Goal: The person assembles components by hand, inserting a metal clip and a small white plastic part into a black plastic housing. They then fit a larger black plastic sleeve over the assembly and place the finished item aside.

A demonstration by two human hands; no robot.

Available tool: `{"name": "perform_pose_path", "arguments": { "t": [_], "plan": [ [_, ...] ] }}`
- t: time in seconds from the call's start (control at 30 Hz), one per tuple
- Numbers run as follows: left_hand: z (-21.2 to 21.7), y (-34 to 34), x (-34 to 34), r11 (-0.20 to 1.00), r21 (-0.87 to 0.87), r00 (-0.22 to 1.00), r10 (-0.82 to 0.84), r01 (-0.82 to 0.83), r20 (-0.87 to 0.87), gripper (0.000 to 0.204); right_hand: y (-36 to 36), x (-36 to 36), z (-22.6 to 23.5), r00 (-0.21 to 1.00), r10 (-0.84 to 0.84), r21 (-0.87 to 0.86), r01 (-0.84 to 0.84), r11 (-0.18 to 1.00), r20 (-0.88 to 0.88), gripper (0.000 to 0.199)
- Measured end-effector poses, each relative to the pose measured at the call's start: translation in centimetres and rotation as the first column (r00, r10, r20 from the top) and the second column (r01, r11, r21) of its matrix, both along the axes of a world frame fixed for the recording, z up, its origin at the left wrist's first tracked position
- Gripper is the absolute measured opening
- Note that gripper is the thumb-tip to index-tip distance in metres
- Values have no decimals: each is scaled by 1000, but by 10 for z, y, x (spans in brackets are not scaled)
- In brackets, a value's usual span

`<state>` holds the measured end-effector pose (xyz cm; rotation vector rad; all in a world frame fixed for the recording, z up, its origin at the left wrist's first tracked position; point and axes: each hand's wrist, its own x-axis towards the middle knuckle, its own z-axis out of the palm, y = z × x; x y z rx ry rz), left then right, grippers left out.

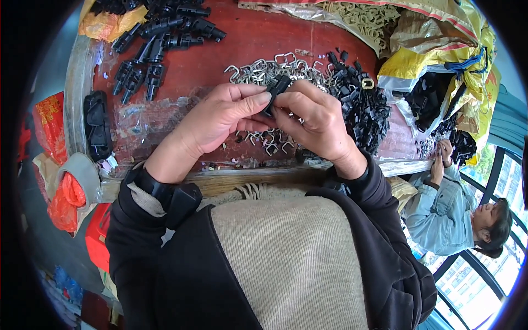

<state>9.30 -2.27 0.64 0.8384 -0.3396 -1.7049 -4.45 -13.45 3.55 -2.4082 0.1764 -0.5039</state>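
Right at centre frame, the left hand (220,118) and right hand (311,118) both pinch one black plastic clip (276,91) above the red counter (220,60); beyond, silver wire hooks (264,69) spread, black clips (148,49) heaped upper left.

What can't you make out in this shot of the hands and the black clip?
Head view:
- Black clip: mostly covered by the left hand and right hand; shape unclear.
- Metal hooks: partly hidden behind both hands.
- Bags: cut off by the rim.
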Motion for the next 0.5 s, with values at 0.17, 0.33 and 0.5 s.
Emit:
{"name": "perform_pose_path", "arguments": {
  "t": [0.17,0.33,0.5],
  "plan": [
    [-3,1,-4,1000,2,994,-3,2,114,31,0,1,3,997,19,-39,-22,999,-78,15],
    [-6,2,-3,997,-20,990,-75,78,116,29,4,1,2,990,-2,-25,-1,1000,-139,14],
    [-3,0,1,991,-41,988,-124,128,88,28,4,0,2,996,-39,87,46,995,-79,11]
  ]
}}
